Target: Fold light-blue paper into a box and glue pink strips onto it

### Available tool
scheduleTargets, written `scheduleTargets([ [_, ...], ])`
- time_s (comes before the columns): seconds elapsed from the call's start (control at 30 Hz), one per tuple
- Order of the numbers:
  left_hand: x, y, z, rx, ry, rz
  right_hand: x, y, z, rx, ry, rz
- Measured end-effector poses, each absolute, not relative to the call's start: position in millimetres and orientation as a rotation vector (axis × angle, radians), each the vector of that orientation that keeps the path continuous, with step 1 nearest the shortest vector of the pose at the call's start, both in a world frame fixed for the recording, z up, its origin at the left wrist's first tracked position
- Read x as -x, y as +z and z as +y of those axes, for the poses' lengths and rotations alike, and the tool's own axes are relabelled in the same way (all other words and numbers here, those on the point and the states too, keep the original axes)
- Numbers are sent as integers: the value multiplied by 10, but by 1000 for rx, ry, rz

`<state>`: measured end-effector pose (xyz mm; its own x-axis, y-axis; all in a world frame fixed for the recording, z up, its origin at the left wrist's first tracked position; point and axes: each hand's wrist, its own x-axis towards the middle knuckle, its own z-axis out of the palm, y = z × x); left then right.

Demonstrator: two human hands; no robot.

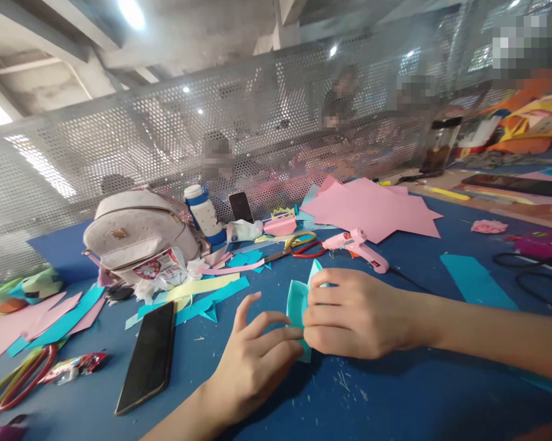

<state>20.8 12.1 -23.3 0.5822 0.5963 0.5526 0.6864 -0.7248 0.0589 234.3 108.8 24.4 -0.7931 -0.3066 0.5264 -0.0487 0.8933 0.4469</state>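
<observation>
Folded turquoise paper between two bare hands over a blue counter
The right hand pinches the paper's right side, fingers curled close together; the left hand has its fingers partly spread, tips at the paper's lower left, though whether they pinch it I cannot tell. Beyond lies a pink hot-glue gun beside scissors; a black smartphone lies left of the left hand.
</observation>
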Motion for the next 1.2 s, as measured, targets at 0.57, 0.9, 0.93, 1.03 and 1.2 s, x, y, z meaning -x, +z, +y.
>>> scheduleTargets([
  [0.57,117,-398,296,2494,-1400,-1531,-2340,-81,1310,-151,32,-2431],
  [0.9,117,-409,296,2592,-1407,-1476,-2309,-241,1274,-55,406,-2368],
  [0.93,120,-410,298,2594,-1406,-1463,-2308,-249,1267,-46,448,-2380],
  [1.03,123,-416,303,2592,-1410,-1439,-2310,-270,1244,21,522,-2399],
  [1.2,125,-421,296,2581,-1416,-1452,-2309,-309,1242,98,641,-2452],
])
